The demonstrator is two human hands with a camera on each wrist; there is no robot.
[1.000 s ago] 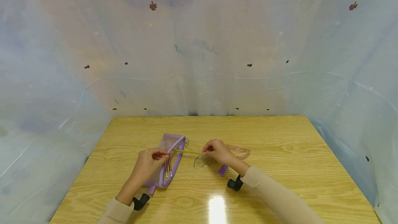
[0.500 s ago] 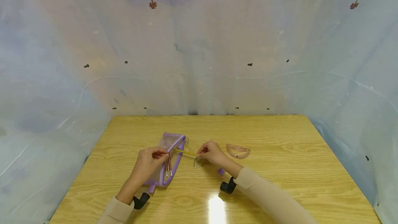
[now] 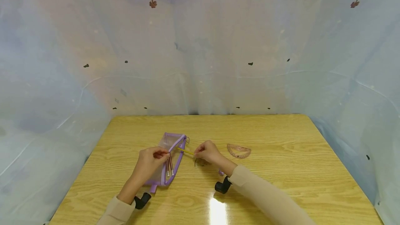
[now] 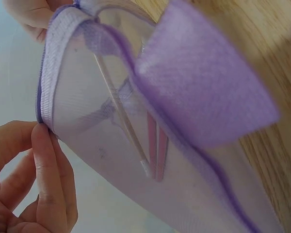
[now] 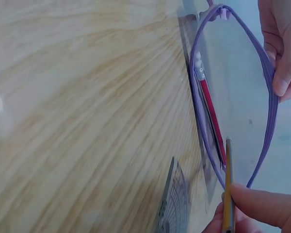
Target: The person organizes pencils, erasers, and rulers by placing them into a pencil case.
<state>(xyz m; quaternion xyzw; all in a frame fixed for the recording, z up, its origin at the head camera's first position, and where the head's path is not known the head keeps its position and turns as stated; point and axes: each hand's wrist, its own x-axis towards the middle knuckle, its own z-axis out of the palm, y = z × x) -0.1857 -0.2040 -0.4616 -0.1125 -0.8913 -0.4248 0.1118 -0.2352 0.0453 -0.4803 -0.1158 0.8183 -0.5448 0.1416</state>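
A see-through pencil case (image 3: 177, 165) with purple edging lies on the left half of the table, its zip mouth spread apart. My left hand (image 3: 151, 162) pinches the upper edge of that mouth between thumb and fingertips. Thumb and fingers of my right hand (image 3: 210, 152) hold a yellow pencil (image 3: 186, 151), whose far end reaches into the mouth. Inside the case lie several pencils, among them a red pencil (image 5: 214, 116) with a pale end. Below my right hand a clear protractor (image 5: 175, 204) rests on the table, partly hidden by that hand in the head view.
An orange-tinted protractor (image 3: 239, 151) lies right of my right hand. A small purple item (image 3: 221, 173) shows beside the right wrist, mostly hidden. Black wrist mounts (image 3: 222, 185) sit on both wrists. A pale curtain (image 3: 200, 44) stands behind the wooden table (image 3: 281, 183).
My right hand has moved left with the yellow pencil, bringing it farther into the case. The orange protractor is now uncovered; the purple item is more hidden. The left hand stays in place.
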